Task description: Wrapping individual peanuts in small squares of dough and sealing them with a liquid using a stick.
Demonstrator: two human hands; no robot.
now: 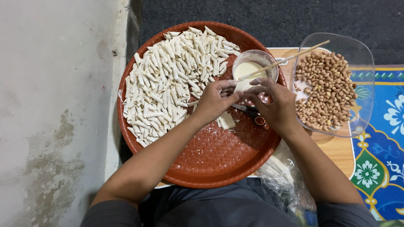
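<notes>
Item: a round reddish-brown plastic tray with a woven-pattern floor (219, 164), resting before a seated person in dark clothing. Contents, left half: a dense heap of small white rolled dough pieces (172, 80), tapered at the ends, stacked from the rim toward the middle. Contents, centre: a short stack of pale square dough wrappers (227, 121), lying just beside the left wrist. Contents, upper right: a small clear plastic cup of creamy white paste (253, 67), with a thin wooden stick (294, 56) leaning out of it across the neighbouring container. The left hand (215, 101) and the right hand (273, 103) meet over the tray just below the cup, fingertips pinched together on one small white piece of dough wrapper (241, 86) held between them; both hands are closed on it in a fingertip grip. Under the right hand lies a dark slim tool (246, 109) and a little round brown cap-like object (260, 121); what they are cannot be told. To the right of the tray: a clear square plastic container (362, 54) holding shelled peanuts with tan skins (326, 90), set on a light wooden board (336, 149). Below the right forearm: crumpled clear plastic bags (286, 180). Surroundings: a blue patterned mat with floral motifs (378, 138) at right, a grey stained concrete floor (54, 105) at left.
</notes>
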